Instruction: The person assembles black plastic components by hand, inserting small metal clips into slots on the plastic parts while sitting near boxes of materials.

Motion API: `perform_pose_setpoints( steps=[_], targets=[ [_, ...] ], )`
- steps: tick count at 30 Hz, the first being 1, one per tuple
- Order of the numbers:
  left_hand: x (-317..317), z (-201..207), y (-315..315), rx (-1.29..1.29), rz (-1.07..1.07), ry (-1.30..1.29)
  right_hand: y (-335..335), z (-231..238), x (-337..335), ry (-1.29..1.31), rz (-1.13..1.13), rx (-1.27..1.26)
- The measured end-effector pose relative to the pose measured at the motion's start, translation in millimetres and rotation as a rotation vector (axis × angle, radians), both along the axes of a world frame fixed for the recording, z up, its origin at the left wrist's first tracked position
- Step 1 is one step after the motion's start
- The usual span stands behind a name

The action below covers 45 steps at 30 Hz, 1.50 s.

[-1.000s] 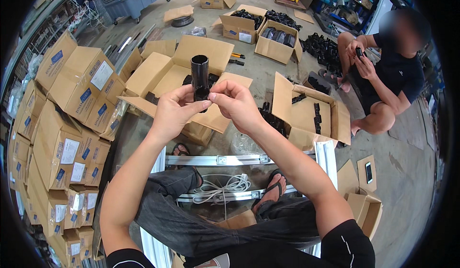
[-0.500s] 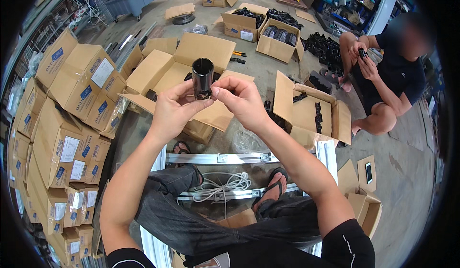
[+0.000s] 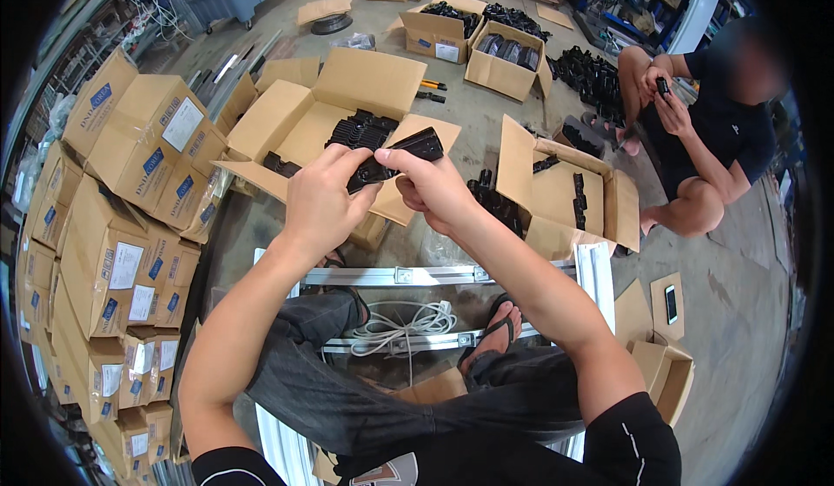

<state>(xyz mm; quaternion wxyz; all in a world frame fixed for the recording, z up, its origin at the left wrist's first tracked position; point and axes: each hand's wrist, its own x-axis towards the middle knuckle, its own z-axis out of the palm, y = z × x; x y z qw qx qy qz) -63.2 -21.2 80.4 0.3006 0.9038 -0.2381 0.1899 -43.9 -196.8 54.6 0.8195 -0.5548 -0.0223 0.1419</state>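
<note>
Between my two hands is a black cylindrical plastic part (image 3: pixel 420 145), tilted with one end toward the upper right. My left hand (image 3: pixel 326 195) grips its lower left end between thumb and fingers. The thumb of my right hand (image 3: pixel 432 184) presses on the part near its middle, with the other fingers curled beneath. Just beyond my hands an open cardboard box (image 3: pixel 369 82) holds rows of similar black parts (image 3: pixel 358 130). What exactly my fingertips press on is hidden.
Another open box (image 3: pixel 599 204) with a few black parts stands to the right. A person (image 3: pixel 721 130) sits beyond it, holding a small black part. Stacked cartons (image 3: pixel 143 251) fill the left. An aluminium frame (image 3: pixel 443 275) and coiled white cable (image 3: pixel 408 330) lie below my hands.
The black part has turned from upright to tilted, its far end now toward the upper right. My left hand has rolled over it, and my right thumb has moved onto its side.
</note>
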Motion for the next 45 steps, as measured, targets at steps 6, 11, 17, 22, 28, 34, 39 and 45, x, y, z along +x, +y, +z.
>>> perform_pose_setpoints(
  steps=[6, 11, 17, 22, 28, 34, 39, 45],
  targets=[
    [6, -9, 5, -0.099, -0.036, 0.302, -6, -20, 7, 0.106, 0.099, 0.183],
    [14, -8, 13, -0.322, -0.132, 0.733, -9, -20, 11, -0.01, 0.151, 0.017],
    [18, -7, 21, -0.322, -0.183, 1.032, -10, -21, 17, -0.006, 0.216, -0.036],
    [19, -12, 19, -0.371, -0.239, 1.139, -11, -19, 20, -0.086, 0.202, -0.064],
    [11, -13, 8, -0.652, -0.243, 1.2, -28, -33, 43, -0.127, 0.311, 0.018],
    [15, -3, 12, -0.858, -0.24, 1.165, -55, -76, 76, 0.065, 0.183, 0.193],
    [25, -3, 5, -0.901, -0.141, 1.082, -83, -203, 87, 0.181, 0.106, -0.545],
    [37, -17, 17, -0.962, -0.078, 1.119, -107, -295, 70, 0.374, 0.081, -0.481]
  ],
)
